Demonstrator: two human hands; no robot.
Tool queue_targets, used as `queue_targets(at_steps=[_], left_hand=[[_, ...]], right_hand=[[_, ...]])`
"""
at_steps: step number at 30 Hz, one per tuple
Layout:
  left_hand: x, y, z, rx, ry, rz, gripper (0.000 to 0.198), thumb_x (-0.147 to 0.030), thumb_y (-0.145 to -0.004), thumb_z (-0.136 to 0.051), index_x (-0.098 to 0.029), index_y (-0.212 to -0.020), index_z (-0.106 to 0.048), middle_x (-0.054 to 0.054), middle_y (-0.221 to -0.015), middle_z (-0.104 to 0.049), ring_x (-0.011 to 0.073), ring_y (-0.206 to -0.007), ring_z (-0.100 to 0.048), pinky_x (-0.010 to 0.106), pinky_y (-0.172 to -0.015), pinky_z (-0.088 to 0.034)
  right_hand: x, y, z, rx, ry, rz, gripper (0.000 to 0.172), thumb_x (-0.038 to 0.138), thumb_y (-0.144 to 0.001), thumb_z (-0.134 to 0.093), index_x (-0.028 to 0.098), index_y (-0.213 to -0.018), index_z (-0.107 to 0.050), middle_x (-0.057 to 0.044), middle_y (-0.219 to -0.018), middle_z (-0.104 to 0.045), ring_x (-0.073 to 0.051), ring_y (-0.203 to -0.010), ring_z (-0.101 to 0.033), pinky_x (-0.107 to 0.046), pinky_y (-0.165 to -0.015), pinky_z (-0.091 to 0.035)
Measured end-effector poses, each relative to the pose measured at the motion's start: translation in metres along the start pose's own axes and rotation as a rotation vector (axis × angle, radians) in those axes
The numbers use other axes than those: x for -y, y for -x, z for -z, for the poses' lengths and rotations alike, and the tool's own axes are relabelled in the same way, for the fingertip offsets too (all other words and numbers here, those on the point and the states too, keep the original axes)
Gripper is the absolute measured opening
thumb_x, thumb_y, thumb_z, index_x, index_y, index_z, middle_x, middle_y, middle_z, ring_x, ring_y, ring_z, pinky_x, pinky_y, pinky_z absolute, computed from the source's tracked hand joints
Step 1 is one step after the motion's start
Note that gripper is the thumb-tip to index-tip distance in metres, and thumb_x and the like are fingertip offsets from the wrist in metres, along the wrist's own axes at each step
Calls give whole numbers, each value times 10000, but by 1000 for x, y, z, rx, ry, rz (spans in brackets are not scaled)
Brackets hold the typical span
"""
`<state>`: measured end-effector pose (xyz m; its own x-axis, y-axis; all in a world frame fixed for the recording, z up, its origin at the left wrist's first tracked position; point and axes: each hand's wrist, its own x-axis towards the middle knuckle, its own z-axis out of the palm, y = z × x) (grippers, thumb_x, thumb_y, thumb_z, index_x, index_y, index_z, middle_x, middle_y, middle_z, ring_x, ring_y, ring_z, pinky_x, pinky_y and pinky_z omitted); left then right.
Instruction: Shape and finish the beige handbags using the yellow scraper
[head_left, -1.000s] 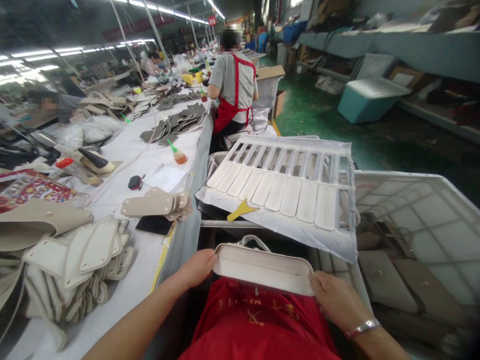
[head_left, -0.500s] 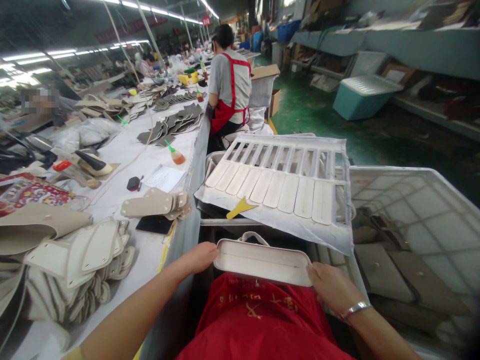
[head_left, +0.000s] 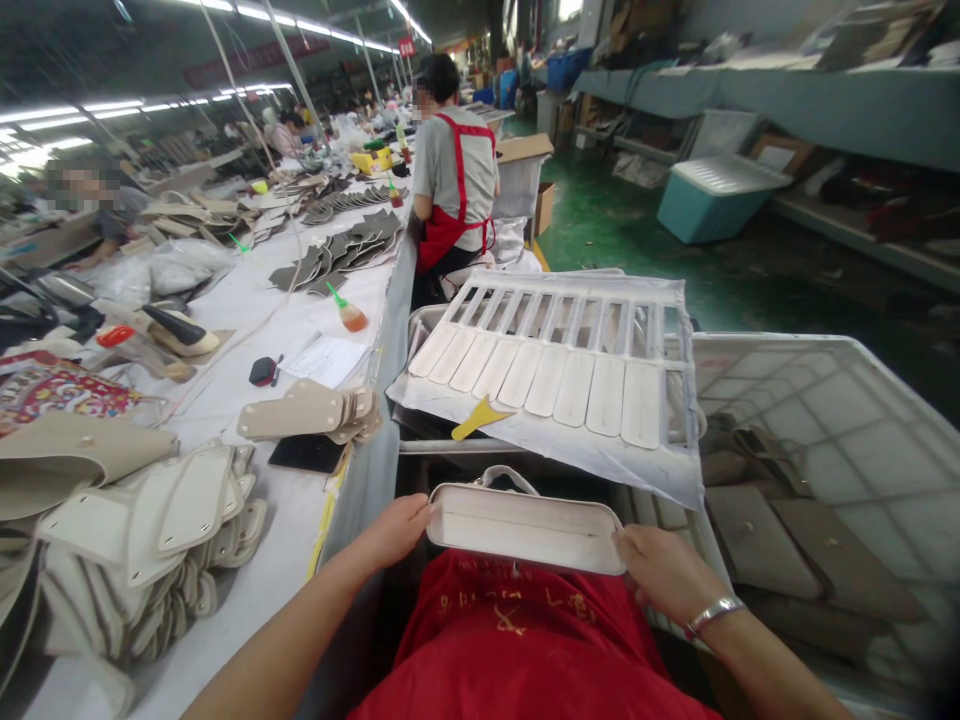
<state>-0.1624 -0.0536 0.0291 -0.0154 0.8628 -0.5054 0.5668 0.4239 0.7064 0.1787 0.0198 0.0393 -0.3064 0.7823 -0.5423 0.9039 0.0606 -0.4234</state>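
A cream handbag stands on my lap with its flat bottom facing up, above my red apron. My left hand grips its left end with curled fingers. At the opposite end my right hand, with a metal bracelet at the wrist, holds the bag too. Just beyond it lies a rack of cream strips on a plastic sheet, with a yellow scraper at its near edge.
On my left runs a long white worktable with stacks of cream leather pieces, beige flaps, a black phone and a glue bottle. A person in a red apron sits ahead. White bin at right.
The view has drifted slightly; my hands and the bag stay in nearly the same place on my lap.
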Motion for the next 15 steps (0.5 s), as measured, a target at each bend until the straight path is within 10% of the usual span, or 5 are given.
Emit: queue_targets(at_steps=[5, 15], left_hand=[[-6, -7, -1, -74, -31, -24, 307, -441, -780, -461, -202, -595, -406, -5, -645, -407, 180, -719, -428, 326, -749, -323], [20, -1, 0, 146, 386, 33, 451, -600, -819, -298, -178, -705, -408, -13, -571, -498, 97, -488, -494, 208, -455, -367]], right_hand=[[0, -2, 0, 11, -16, -11, 365, 267, -895, -257, 163, -622, -475, -63, -561, -602, -124, -444, -561, -255, -500, -328], [-9, -4, -5, 52, -87, -17, 374, 282, -904, -237, 166, -632, -466, -56, -568, -608, -125, -439, -567, -248, -485, -344]])
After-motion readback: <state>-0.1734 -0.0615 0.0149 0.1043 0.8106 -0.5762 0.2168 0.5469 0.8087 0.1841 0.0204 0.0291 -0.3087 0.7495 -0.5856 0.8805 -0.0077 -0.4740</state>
